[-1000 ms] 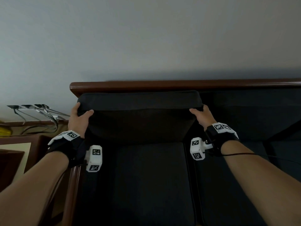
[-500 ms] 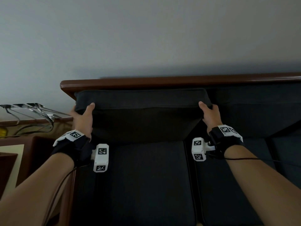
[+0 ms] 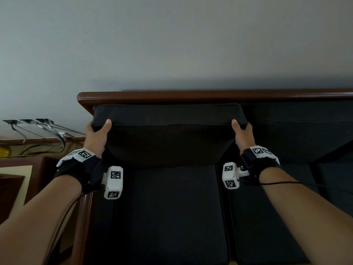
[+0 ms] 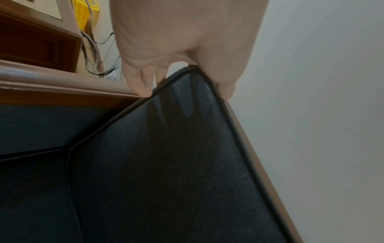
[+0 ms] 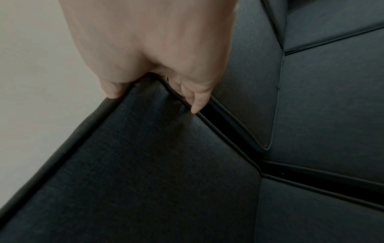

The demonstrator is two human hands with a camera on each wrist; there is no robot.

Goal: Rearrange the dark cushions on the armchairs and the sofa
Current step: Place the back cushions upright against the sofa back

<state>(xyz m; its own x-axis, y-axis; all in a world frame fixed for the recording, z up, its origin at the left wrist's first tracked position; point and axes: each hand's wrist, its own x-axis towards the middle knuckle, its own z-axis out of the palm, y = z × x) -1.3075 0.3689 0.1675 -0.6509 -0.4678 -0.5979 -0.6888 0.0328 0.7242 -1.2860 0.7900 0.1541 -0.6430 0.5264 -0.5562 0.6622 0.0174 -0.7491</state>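
A dark back cushion [image 3: 168, 134] leans against the sofa's wooden top rail [image 3: 191, 96] at the sofa's left end, above a dark seat cushion [image 3: 172, 211]. My left hand [image 3: 97, 134] grips its upper left corner, thumb on the front face. My right hand [image 3: 241, 133] grips its upper right corner the same way. In the left wrist view the fingers [image 4: 143, 78] curl behind the back cushion [image 4: 176, 164] and the thumb lies on the other face. The right wrist view shows the same grip on the back cushion [image 5: 145, 164], fingers [image 5: 197, 98] behind its edge.
A second back cushion [image 3: 298, 127] and seat cushion [image 3: 267, 226] sit to the right on the sofa. The wooden armrest [image 3: 82, 226] runs along the left. Beyond it stand a wooden side table [image 3: 21, 169], grey cables [image 3: 47, 131] and something yellow [image 3: 3, 152]. A grey wall rises behind.
The back cushion has been pushed back and up against the top rail. Both hands stayed on its top corners, thumbs now stretched up over the front edge.
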